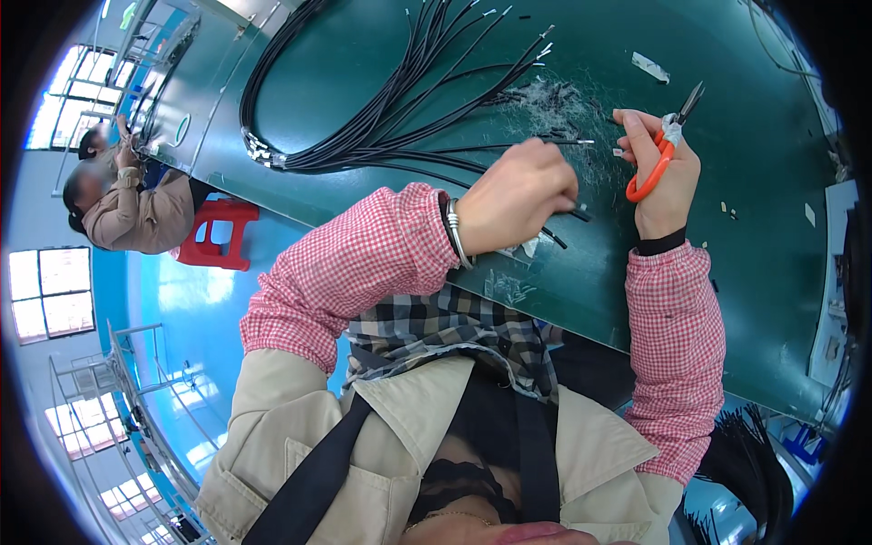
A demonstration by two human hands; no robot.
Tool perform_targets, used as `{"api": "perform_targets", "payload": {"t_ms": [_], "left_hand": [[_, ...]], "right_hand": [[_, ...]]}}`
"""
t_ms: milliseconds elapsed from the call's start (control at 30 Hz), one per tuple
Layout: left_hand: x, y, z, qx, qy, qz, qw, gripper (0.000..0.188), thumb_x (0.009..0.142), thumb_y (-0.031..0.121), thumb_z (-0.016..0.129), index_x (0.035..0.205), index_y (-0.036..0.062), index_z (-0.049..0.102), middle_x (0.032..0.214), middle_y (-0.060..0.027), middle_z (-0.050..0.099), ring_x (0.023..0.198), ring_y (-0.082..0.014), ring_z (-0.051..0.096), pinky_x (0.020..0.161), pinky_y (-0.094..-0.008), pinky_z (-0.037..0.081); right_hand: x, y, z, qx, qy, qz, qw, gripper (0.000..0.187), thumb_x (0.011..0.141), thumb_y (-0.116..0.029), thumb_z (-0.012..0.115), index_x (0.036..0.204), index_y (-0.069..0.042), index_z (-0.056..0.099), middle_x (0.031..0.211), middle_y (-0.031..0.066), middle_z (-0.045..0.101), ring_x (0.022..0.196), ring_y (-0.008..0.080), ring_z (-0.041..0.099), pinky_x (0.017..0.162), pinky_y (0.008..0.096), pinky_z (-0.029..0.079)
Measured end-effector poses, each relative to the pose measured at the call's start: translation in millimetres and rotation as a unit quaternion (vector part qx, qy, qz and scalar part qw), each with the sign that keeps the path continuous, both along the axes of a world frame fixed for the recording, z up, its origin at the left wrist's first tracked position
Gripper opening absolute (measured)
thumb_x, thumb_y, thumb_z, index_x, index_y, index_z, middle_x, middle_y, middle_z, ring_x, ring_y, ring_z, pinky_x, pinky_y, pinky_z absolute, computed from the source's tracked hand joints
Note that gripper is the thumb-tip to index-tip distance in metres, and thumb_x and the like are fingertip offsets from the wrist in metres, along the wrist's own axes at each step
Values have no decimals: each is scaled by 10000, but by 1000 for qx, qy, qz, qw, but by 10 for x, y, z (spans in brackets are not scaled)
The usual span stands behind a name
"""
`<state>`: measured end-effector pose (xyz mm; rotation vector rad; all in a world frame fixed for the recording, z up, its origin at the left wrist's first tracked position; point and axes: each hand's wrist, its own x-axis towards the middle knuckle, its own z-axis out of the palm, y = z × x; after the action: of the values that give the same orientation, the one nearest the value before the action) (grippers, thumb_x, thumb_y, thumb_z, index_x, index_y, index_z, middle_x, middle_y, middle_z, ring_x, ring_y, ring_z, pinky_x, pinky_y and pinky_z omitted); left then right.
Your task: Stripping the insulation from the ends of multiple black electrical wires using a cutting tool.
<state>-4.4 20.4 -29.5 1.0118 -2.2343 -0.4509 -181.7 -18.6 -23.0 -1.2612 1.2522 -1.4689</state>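
My left hand (520, 195) hovers over the near ends of a bundle of black cables (363, 136), its fingers curled together. What the fingertips pinch, if anything, is hidden; short black cable ends (553, 238) show just below the hand. Off to the right, my right hand (670, 177) is closed round a pair of scissors (656, 173) with orange handles. White wrapping covers their pivot, and the blades point up and away from me. Thumb and forefinger of that hand are held close together. One cable with a bare whitish tip (581, 142) reaches out between the hands.
Fine whitish strands (549, 104) lie heaped on the green table (763, 245) beyond my hands. A white scrap (650, 67) sits at the far right. Two people are at the left, near a red stool (218, 234). More black cables (749, 463) hang at the lower right.
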Motion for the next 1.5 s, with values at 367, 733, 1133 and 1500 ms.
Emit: {"api": "perform_targets", "payload": {"t_ms": [367, 733, 1133, 1500], "left_hand": [[-52, -270, 52, 52, 191, 124, 972, 111, 802, 9, 613, 891, -8, 677, 801, -88, 668, 597, -168, 559, 567, -241, 461], [25, -278, 92, 199, 221, 126, 946, 105, 829, 21, 598, 858, -8, 694, 784, -83, 684, 580, -122, 556, 544, -210, 444], [12, -303, 40, 137, 317, 132, 929, 114, 831, 22, 594, 893, -27, 677, 756, -61, 677, 568, -91, 546, 522, -183, 425], [29, -258, 90, 184, 334, 71, 922, 120, 814, -22, 587, 902, -30, 667, 743, -84, 668, 589, -101, 565, 539, -182, 452]], "right_hand": [[20, 90, 115, 37, 46, 116, 991, 154, 855, -126, 643, 920, 2, 697, 797, 59, 644, 698, 127, 566, 646, 228, 462], [-197, -96, 128, -16, -8, 49, 999, 99, 820, -66, 661, 888, -3, 696, 760, 52, 633, 667, 109, 550, 611, 211, 436], [24, 129, 229, 121, 154, 112, 974, 186, 849, -140, 655, 969, -5, 696, 804, 61, 642, 639, 87, 523, 562, 199, 416], [226, 208, 192, 12, 31, 101, 994, 146, 838, -41, 659, 972, 5, 690, 867, 81, 680, 600, 88, 515, 534, 189, 424]]}}
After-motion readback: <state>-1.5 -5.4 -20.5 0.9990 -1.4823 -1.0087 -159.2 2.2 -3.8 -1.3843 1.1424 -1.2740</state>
